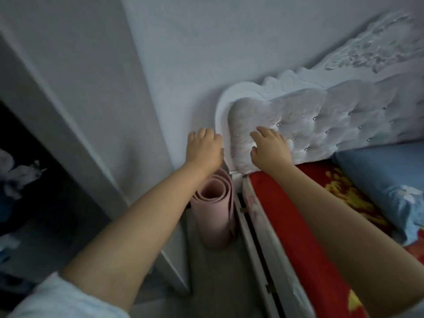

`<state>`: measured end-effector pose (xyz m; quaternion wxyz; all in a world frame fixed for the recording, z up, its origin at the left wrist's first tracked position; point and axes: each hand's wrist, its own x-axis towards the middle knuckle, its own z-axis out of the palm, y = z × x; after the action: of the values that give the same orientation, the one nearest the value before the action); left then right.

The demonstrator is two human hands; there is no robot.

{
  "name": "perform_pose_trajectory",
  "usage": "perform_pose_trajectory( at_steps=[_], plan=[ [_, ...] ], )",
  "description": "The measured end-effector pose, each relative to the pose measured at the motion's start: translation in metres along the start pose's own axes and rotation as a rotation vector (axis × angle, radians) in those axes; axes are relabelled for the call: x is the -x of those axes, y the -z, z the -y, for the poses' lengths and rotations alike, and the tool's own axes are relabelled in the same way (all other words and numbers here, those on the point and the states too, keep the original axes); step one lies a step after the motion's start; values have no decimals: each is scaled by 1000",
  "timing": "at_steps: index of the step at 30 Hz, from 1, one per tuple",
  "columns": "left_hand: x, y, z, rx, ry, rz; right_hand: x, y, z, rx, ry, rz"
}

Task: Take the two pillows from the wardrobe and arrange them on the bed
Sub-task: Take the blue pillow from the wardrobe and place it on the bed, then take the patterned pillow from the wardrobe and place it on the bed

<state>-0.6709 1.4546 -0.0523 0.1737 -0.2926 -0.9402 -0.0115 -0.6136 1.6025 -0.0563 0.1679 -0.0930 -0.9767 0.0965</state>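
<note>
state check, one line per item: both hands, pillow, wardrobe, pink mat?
left hand: open, empty, beside the headboard edge
right hand: open, empty, in front of the headboard padding
blue pillow: lying on the bed
wardrobe: open, interior dark
pink mat: rolled, standing upright on the floor

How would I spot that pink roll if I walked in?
Find the bed with the red cover and follow its side rail to the white headboard. The pink rolled mat stands upright on the floor there, the only pink tube.

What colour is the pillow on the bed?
Light blue with a white flower print, seen in the head view: pillow lying on the red bed.
</note>
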Motion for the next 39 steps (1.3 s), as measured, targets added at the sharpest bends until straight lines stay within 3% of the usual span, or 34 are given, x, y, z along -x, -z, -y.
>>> perform_pose_trajectory(
  at_steps=[3,7,14,22,32,39],
  plan=[
    [65,40,26,-13,24,-22,42,17,46,10,50,5],
    [140,90,54,-29,106,-177,79,40,106,-7,162,-36],
    [265,122,128,-161,442,-94,133,40,238,-98,453,5],
    [366,140,229,-245,665,-1,165,12,373,-167,603,59],
    [370,95,406,-231,561,146,104,-84,505,-127,404,143],
    [302,7,468,-156,380,239,46,-171,487,-28,136,273]
  ],
)
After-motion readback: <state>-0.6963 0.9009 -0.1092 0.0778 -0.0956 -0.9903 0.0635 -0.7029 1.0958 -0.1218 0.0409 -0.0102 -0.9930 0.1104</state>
